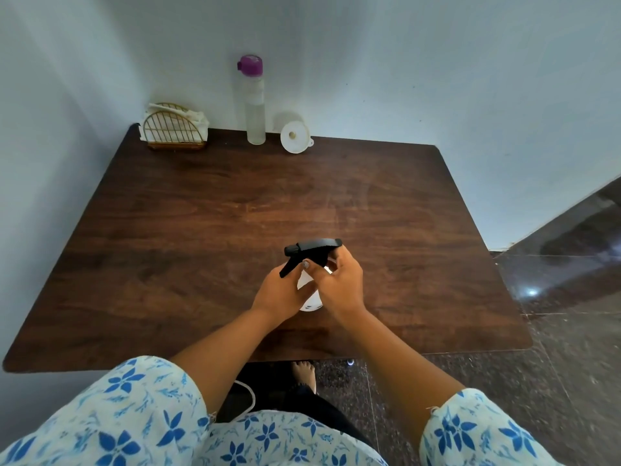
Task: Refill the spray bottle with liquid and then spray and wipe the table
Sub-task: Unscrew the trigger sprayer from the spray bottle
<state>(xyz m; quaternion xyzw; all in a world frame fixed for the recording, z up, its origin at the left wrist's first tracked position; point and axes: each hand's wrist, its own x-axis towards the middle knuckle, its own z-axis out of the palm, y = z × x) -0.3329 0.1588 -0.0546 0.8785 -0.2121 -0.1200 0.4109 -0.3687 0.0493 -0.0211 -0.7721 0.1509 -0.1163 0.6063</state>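
A white spray bottle (311, 302) with a black trigger head (311, 248) stands on the dark wooden table (201, 230), near its front middle. My left hand (282, 294) grips the white body from the left. My right hand (339, 284) holds the black head and collar from the right, with one fingertip lying across the trigger. A tall clear refill bottle (254, 102) with a purple cap stands at the back edge against the wall. Just right of it lies a white funnel (295, 136) on its side.
A gold wire napkin holder (173, 129) with white napkins sits at the back left corner. Walls close off the table's back and left sides. Dark tiled floor (554, 331) lies to the right, and a bare foot (304, 373) shows under the table's front edge.
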